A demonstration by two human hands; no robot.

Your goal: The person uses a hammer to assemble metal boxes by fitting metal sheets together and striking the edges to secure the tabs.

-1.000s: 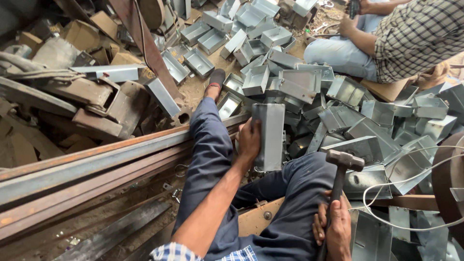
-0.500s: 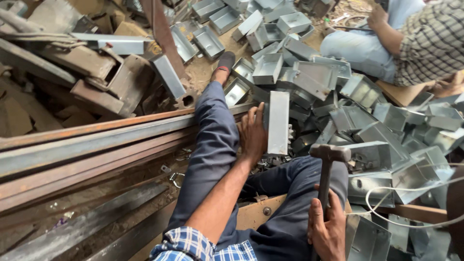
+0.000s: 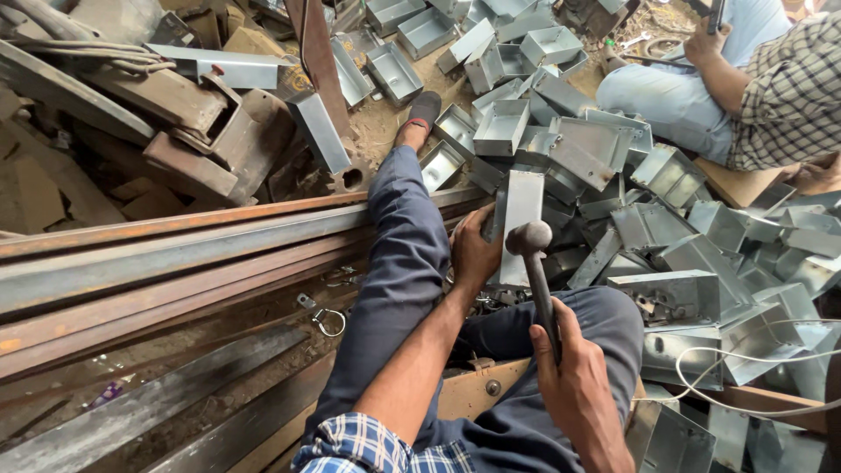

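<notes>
Channel (image 3: pixel 523 219), grey folded sheet metal, stands upright on the steel rail (image 3: pixel 175 245) between my knees; its lower end is hidden behind my left hand (image 3: pixel 474 254) and the hammer (image 3: pixel 536 271). Left hand grip wraps the channel's left edge, fingers behind it and out of sight. Right hand (image 3: pixel 574 381) grip closed tight round the dark hammer handle, rounded head just touching the channel face. Pile of boxes (image 3: pixel 666 228), same dull galvanised sheet, sharp corners, spreads to the right, cut off at the frame edge. Rusty beams lie left. Another person's sleeve (image 3: pixel 788 96), checked, top right, mostly out of frame.
</notes>
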